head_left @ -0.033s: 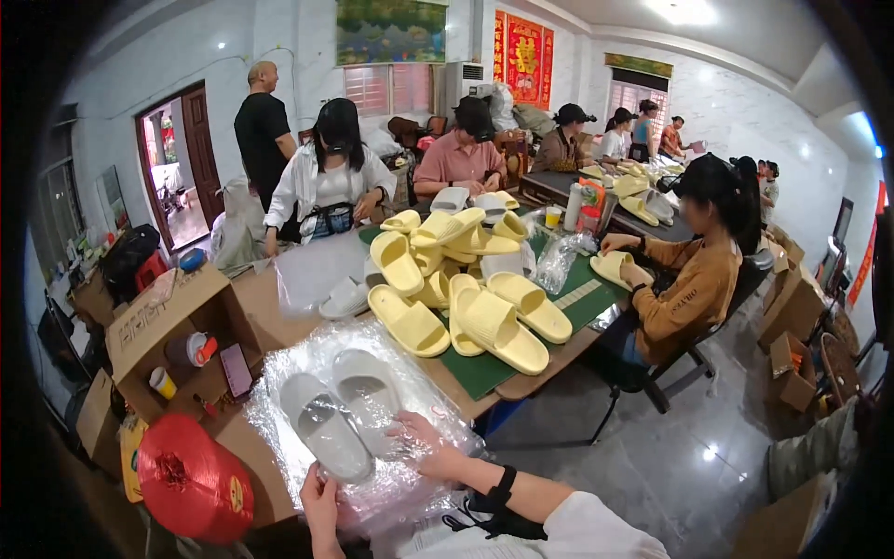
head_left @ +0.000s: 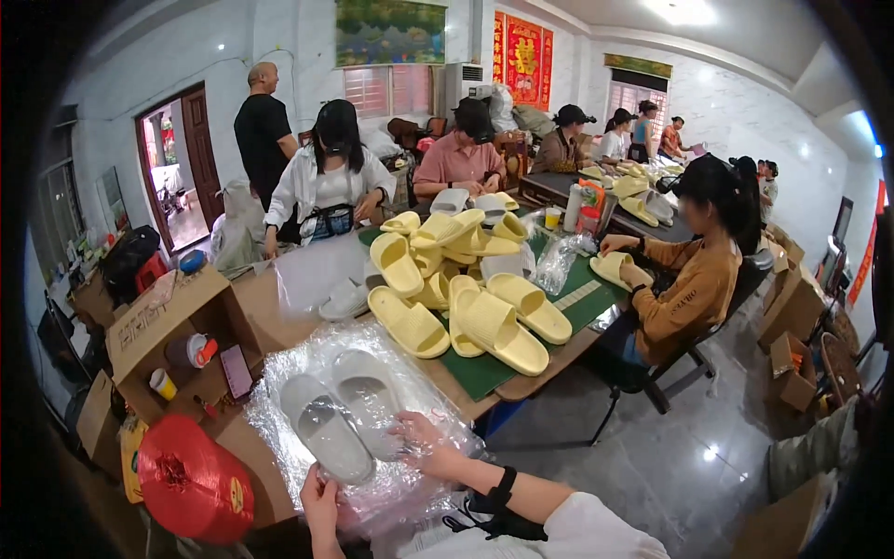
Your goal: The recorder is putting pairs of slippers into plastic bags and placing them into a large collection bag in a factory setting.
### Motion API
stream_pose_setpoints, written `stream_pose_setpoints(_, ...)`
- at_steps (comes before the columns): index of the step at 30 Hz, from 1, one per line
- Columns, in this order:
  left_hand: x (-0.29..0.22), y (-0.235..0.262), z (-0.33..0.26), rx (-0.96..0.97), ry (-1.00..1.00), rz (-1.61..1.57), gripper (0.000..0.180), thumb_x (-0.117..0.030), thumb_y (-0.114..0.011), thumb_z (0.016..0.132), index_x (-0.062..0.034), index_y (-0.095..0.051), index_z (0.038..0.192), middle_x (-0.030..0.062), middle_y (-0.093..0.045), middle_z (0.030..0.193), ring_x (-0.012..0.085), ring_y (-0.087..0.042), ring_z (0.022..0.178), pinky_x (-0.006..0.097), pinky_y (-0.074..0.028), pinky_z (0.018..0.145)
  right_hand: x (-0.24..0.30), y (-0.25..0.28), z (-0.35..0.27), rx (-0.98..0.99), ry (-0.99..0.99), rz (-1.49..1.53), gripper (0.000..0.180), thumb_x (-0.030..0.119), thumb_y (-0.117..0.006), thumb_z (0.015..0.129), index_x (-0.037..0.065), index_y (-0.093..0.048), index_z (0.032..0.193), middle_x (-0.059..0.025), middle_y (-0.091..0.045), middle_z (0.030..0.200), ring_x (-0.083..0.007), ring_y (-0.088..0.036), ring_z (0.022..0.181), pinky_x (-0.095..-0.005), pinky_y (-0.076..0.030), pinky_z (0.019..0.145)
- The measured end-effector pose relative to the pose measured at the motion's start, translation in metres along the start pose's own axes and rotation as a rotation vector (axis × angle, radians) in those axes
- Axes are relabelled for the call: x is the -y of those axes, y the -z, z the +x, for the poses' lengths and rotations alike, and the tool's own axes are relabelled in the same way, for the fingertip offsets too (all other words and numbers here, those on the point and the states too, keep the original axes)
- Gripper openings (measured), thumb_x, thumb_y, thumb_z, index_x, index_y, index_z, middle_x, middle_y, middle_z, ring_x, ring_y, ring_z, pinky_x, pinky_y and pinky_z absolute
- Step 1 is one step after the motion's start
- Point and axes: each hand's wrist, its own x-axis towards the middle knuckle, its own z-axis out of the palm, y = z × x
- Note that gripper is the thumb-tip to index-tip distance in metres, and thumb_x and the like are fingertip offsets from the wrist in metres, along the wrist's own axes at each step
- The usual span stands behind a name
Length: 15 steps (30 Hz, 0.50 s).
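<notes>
A pair of grey slippers point(head_left: 328, 430) lies side by side, covered by a clear plastic bag point(head_left: 270, 410), on a stack of shiny clear bags in front of me. By the heel of the left slipper, my left hand point(head_left: 319, 492) pinches the edge of the bag between thumb and fingers. My right hand point(head_left: 426, 445) rests on the plastic beside the other slipper's heel, fingers spread out. Just beyond the stack, yellow slippers point(head_left: 503, 331) are heaped on a green mat point(head_left: 475, 374).
At left stand an open cardboard box point(head_left: 177, 321) holding a cup and a phone, and a roll of red plastic twine point(head_left: 191, 480). Another grey slipper point(head_left: 345, 300) lies beyond. At right, a seated co-worker point(head_left: 694, 279) handles a yellow slipper; other people sit along the tables.
</notes>
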Motion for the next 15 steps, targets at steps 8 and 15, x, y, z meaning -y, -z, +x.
stream_pose_setpoints(8, 0.007, 0.001, 0.003, 0.013, 0.014, -0.060, 0.046, 0.006, -0.054, 0.087, 0.0036, -0.050, 0.133, 0.0002, -0.054, 0.074, 0.0054, -0.051, 0.058, 0.021, -0.043, 0.047, -0.021, -0.020, 0.009, -0.089, -0.347, -0.131, 0.040, 0.030, -0.078, 0.080, 0.007, -0.062, 0.108, -0.0145, -0.059, 0.105, -0.0299, -0.061, 0.096, -0.0393, -0.050, 0.084)
stream_pose_setpoints(15, -0.012, 0.000, -0.001, 0.011, 0.073, -0.105, 0.045, 0.002, -0.053, 0.089, 0.0044, -0.050, 0.133, 0.0029, -0.057, 0.084, 0.0058, -0.053, 0.065, 0.020, -0.044, 0.055, -0.009, -0.011, 0.008, -0.029, -0.337, -0.156, 0.039, 0.032, -0.075, 0.081, 0.004, -0.063, 0.105, -0.0132, -0.061, 0.095, -0.0295, -0.062, 0.089, -0.0392, -0.050, 0.081)
